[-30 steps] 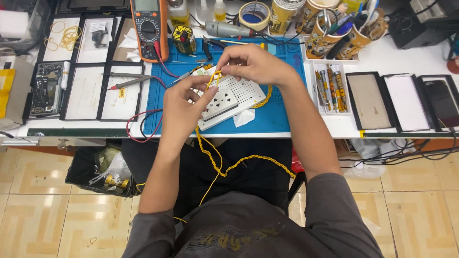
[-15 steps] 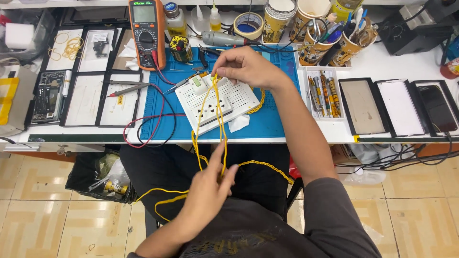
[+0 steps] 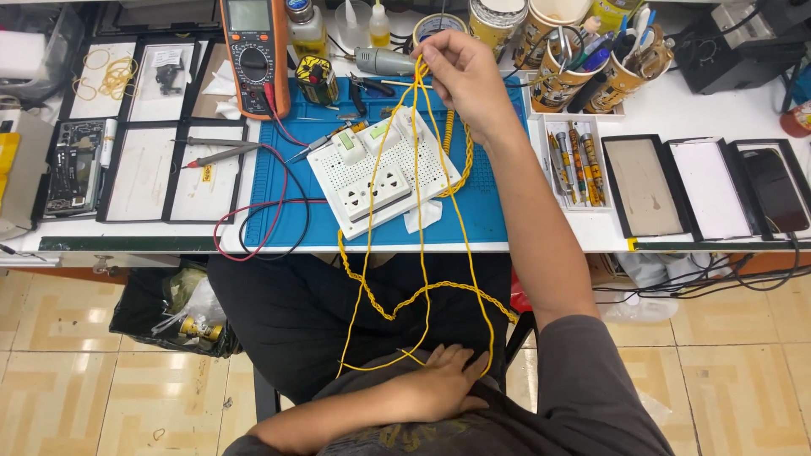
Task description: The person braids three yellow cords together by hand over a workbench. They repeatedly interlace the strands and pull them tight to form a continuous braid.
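Note:
My right hand (image 3: 463,83) is raised over the back of the blue mat (image 3: 287,215), pinching the top ends of several thin yellow wires (image 3: 422,211). The strands hang down across a white perforated board with sockets (image 3: 384,169) and reach my lap. My left hand (image 3: 443,382) rests low against my body, fingers closed around the lower ends of the yellow wires. A twisted yellow cord (image 3: 405,300) loops from the board's far side down over the desk edge.
An orange multimeter (image 3: 253,55) with red and black leads stands at the back left. Black trays (image 3: 144,169) line the left, trays with phone parts (image 3: 718,186) the right. Cups of tools (image 3: 591,59), bottles and tape sit behind. A bag of scraps (image 3: 182,308) lies on the floor.
My left hand has drawn the yellow wires from the board down to my lap, stretching them. My right hand rose toward the back of the desk with the upper ends.

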